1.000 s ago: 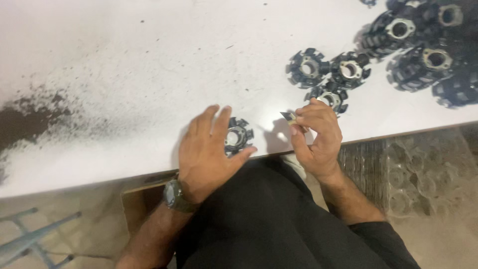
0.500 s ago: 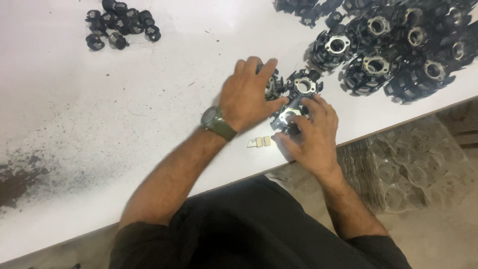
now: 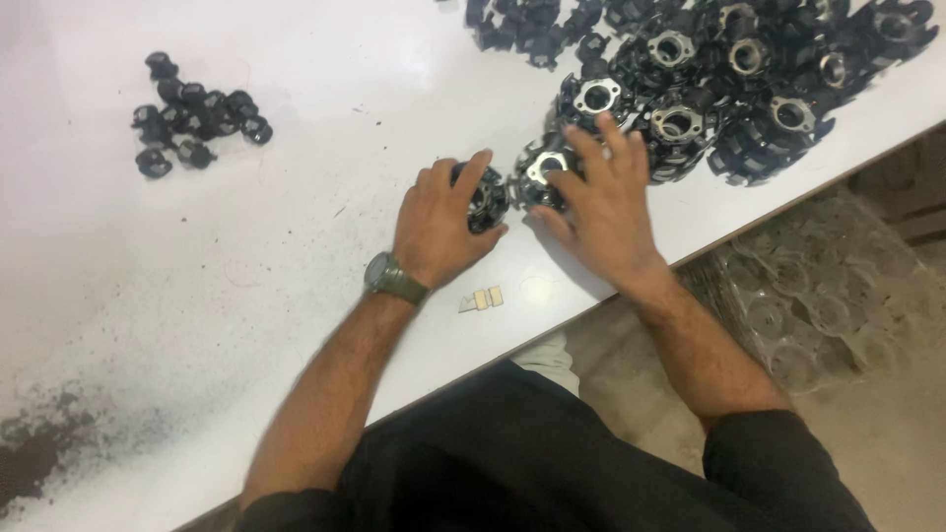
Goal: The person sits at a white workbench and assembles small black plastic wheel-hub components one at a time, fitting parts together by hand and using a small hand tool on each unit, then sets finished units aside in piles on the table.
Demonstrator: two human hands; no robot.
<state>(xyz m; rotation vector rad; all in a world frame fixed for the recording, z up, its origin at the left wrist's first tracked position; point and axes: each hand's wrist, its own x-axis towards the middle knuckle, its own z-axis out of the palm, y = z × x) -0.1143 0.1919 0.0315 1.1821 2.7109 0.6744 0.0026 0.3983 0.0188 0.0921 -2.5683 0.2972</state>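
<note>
**Ana:** Across the white tabletop (image 3: 296,296), start with the big stuff. What takes up the most room?

**Ben:** The heap of black finned round parts with metal hubs (image 3: 749,69) at the far right, crowded right up to the edge. Next, a patch of dark powder (image 3: 39,443) at the near left corner, then a cluster of small black pieces (image 3: 197,123) at the far left, well apart from the hands.

**Ana:** And the hands?

**Ben:** The left hand (image 3: 439,222), with a green wristwatch (image 3: 394,279) on its wrist, is cupped over one black finned part (image 3: 488,197), fingers curled round its near side. The right hand (image 3: 601,197) lies spread, fingers fanned, palm down on a second finned part (image 3: 547,172) just beside the first. Both parts sit on the tabletop; the two nearly touch.

**Ana:** Smallest things?

**Ben:** A few little pale metal clips (image 3: 481,299) lying loose just behind the left wrist, near the tabletop's edge.

**Ana:** What could go wrong, in your view?

**Ben:** I'd worry about those clips: a backward sweep of the left forearm could flick them off the edge. The right hand's fingertips also reach the fringe of the heap, so a careless pull might drag neighbours along or tip one off the edge.

**Ana:** Anything in the way?

**Ben:** The heap crowds the right hand; the left side is open. Clear plastic trays (image 3: 818,296) lie below the edge on the right.
</note>
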